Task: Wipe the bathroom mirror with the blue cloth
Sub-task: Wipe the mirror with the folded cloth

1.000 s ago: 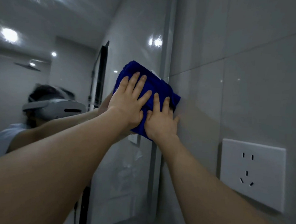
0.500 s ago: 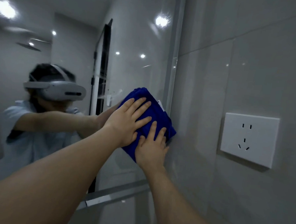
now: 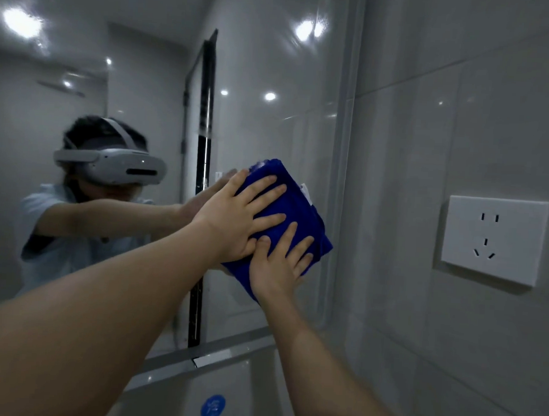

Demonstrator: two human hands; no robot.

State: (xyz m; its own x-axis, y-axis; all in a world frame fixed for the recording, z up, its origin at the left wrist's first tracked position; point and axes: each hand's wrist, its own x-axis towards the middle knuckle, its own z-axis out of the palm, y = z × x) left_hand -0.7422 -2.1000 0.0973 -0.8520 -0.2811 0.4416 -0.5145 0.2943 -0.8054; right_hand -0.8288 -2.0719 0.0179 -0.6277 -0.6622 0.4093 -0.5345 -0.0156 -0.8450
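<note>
The bathroom mirror (image 3: 268, 64) fills the left and middle of the head view, with its right edge beside a grey tiled wall. A folded blue cloth (image 3: 301, 212) lies flat against the glass near the mirror's lower right part. My left hand (image 3: 241, 218) presses on the cloth's left side with fingers spread and straight. My right hand (image 3: 278, 262) presses on its lower part, fingers straight and pointing up. Both hands overlap at the cloth's lower left.
A white wall socket (image 3: 494, 238) sits on the tiled wall to the right of the mirror. The mirror's bottom frame (image 3: 195, 356) runs below my arms. A round blue sticker (image 3: 212, 407) shows underneath it. The glass reflects a person wearing a headset.
Both hands and the cloth have slid down the mirror's right side, from high beside the wall tiles to level with the socket. The view has tilted downward.
</note>
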